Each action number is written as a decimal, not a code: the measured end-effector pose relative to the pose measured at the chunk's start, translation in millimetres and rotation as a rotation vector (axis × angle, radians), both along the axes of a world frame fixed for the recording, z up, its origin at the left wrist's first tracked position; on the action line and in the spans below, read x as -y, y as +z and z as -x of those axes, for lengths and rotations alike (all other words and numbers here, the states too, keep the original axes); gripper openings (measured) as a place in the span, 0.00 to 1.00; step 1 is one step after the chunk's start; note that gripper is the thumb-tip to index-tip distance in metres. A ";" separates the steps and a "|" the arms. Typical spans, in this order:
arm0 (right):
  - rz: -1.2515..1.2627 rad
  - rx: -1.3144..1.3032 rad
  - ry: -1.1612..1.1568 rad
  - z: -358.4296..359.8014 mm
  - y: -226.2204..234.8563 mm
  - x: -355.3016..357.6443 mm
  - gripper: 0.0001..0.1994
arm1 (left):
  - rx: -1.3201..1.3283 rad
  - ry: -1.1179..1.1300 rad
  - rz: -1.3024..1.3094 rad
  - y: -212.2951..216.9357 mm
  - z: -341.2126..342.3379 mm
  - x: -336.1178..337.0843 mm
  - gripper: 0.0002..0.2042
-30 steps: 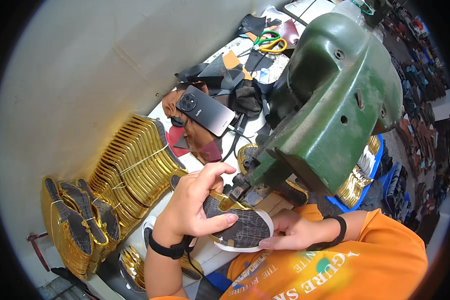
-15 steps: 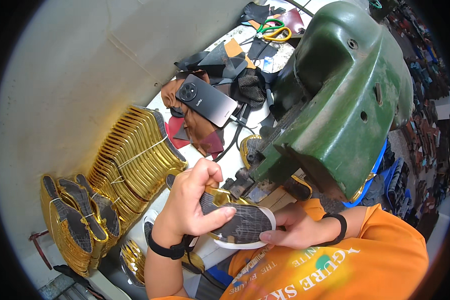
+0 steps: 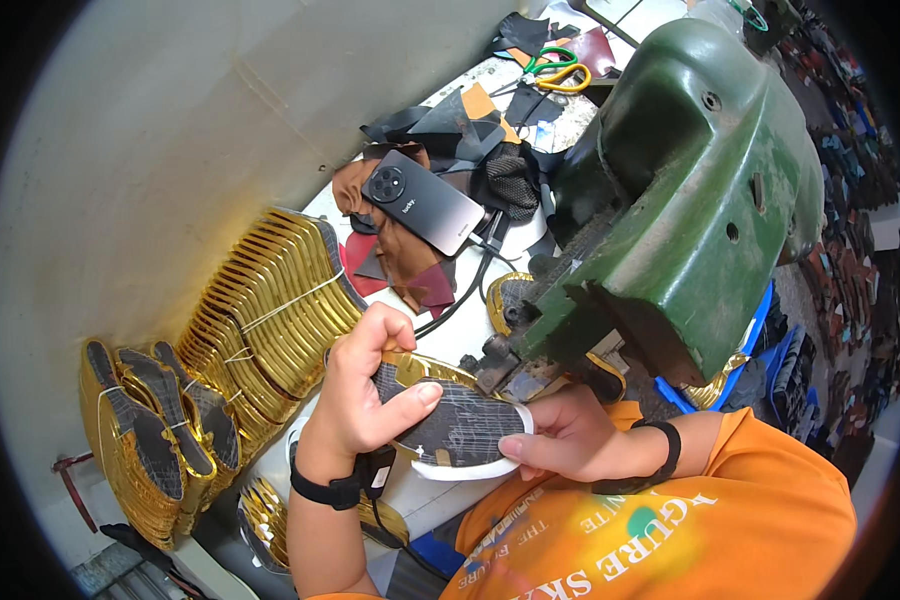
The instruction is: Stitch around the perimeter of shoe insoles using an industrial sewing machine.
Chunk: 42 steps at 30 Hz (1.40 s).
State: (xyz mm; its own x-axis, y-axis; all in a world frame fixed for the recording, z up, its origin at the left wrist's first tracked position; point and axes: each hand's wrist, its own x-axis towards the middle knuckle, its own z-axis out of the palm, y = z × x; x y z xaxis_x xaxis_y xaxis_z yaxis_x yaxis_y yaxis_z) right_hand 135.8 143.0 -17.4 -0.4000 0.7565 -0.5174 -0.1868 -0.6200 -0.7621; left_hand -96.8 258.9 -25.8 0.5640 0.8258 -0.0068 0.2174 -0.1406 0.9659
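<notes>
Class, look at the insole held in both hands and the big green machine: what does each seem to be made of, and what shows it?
Insole: dark woven-looking fabric face, matte, with a shiny gold foil-like rim and a pale underlayer; probably textile over board or foam. Both the left hand and the right hand hold it.
Green machine: likely cast metal under dull, worn green paint, with thick rounded walls and bolt holes.

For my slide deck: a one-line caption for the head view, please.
Both hands, left hand and right hand, hold a gold-edged insole at a green machine.

Place: shoe workshop | 2 o'clock: green stitching machine [image 3: 690,200] | 9 o'clock: bundled gold-edged insoles [image 3: 270,300] | 12 o'clock: leather scraps [image 3: 450,120], scissors [image 3: 550,72]
</notes>
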 end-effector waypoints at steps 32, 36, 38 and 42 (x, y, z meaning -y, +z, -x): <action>-0.406 0.446 -0.105 -0.4 1.5 -1.3 0.18 | -0.171 0.742 0.106 11.1 -40.2 151.0 0.15; -0.869 0.615 -0.229 -6.2 9.6 7.2 0.04 | 0.093 0.700 0.293 15.8 -53.6 153.1 0.13; -1.017 0.666 -0.266 -1.7 12.0 3.9 0.04 | 0.140 0.688 0.329 14.2 -53.4 147.5 0.14; -1.276 0.772 -0.287 0.1 10.4 -2.5 0.08 | 0.268 0.603 0.433 14.2 -49.0 139.8 0.15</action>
State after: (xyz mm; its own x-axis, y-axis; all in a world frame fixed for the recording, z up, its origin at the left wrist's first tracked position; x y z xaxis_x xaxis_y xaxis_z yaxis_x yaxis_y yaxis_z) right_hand 135.7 145.5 -6.9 -0.1112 0.8491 0.5164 0.5011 0.4967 -0.7087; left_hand -47.8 119.1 -11.6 0.0475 0.9446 -0.3248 -0.1118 0.3281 0.9380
